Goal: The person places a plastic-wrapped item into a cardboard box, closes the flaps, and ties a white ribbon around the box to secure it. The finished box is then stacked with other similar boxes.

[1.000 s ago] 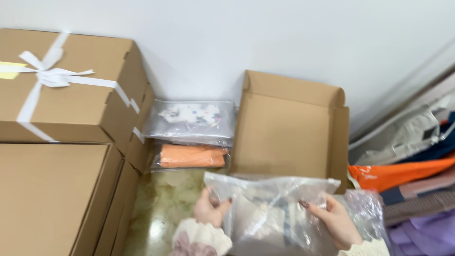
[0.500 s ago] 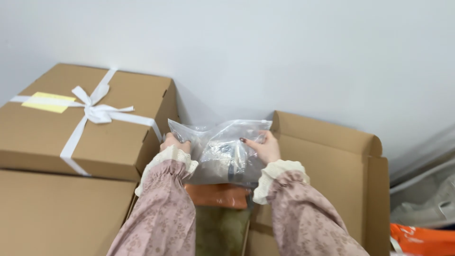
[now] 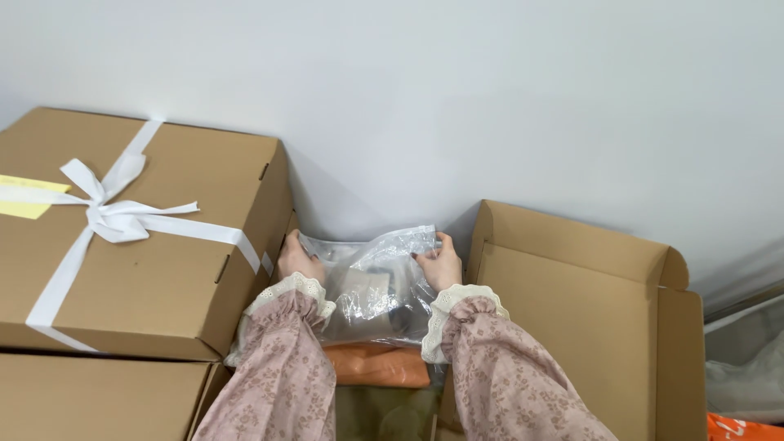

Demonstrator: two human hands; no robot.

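Holding the clear plastic bag (image 3: pixel 371 286) by its two upper corners, the left hand (image 3: pixel 296 260) and right hand (image 3: pixel 441 263) have their fingers curled shut on the film, keeping it in the gap between the ribboned cardboard box (image 3: pixel 139 237) and the open cardboard box (image 3: pixel 588 318), above an orange packet (image 3: pixel 380 366). Judging from the head view, an even pinch on both corners would keep the slippery bag level and square over that packet, away from the box walls.
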